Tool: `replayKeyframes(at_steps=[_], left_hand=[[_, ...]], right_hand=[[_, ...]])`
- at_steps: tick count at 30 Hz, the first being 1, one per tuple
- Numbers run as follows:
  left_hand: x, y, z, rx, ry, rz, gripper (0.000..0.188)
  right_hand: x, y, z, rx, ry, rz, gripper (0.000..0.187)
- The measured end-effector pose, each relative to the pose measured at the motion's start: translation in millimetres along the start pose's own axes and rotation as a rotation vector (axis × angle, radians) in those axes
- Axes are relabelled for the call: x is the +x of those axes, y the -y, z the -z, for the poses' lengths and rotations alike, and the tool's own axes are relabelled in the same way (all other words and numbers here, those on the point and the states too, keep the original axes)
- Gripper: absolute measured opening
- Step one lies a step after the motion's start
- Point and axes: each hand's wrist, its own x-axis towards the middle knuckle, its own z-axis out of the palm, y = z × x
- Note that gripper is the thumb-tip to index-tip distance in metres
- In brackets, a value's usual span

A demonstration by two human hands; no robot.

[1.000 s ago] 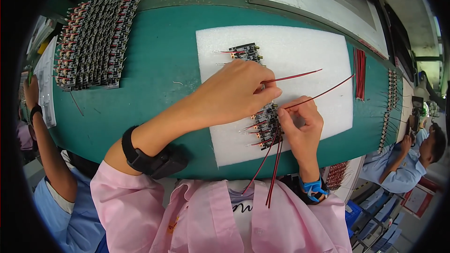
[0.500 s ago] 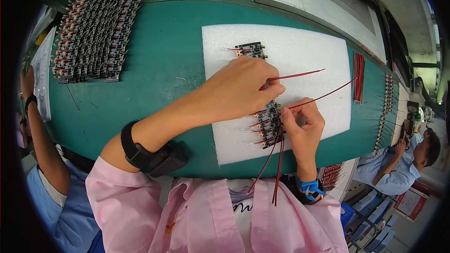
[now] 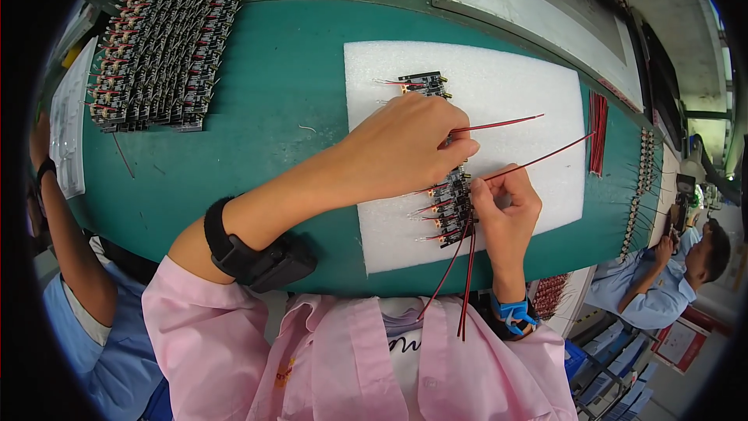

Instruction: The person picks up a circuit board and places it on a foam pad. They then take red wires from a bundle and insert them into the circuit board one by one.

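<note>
A strip of black circuit boards [image 3: 450, 209] lies on a white foam sheet [image 3: 538, 97], its middle hidden under my left hand [image 3: 421, 134]. That hand is closed over the boards, thumb and fingers pinched, with a red-and-black wire [image 3: 502, 122] sticking out to the right from its fingertips. My right hand [image 3: 510, 201] is at the right edge of the strip, its thumb and forefinger closed on another red-and-black wire [image 3: 545, 157] that runs up to the right. Further wires [image 3: 468, 281] hang from the strip's near end toward me.
Stacked circuit boards [image 3: 164, 51] stand at the far left of the green table [image 3: 273, 101]. A bundle of red wires [image 3: 598, 132] lies right of the foam. A light-coloured frame [image 3: 538, 15] borders the far right. Co-workers sit at left [image 3: 86, 288] and right [image 3: 650, 281].
The view has shifted slightly, so the table and boards appear a little further right. Both hands keep their pinch at the same places on the strip.
</note>
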Motion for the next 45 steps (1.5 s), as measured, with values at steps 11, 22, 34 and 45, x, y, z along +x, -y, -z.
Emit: replayKeyframes(at_steps=[11,22,34,45], left_hand=[[-1.2,0.1,0.8,0.047,-0.001,0.002,0.022],[-1.7,3.0,-2.0,0.072,-0.023,-0.029,0.024],[-1.1,8.8,-4.8,0.127,-0.067,-0.125,0.027],[-4.6,4.2,-4.1,0.237,-0.038,-0.086,0.030]], right_hand=[[0.3,6.5,-1.3,-0.075,0.011,0.088,0.013],[2.1,4.4,3.0,-0.084,0.066,0.073,0.012],[5.4,8.4,5.3,-0.032,0.095,-0.050,0.015],[4.0,6.3,3.1,-0.041,0.070,-0.034,0.014]])
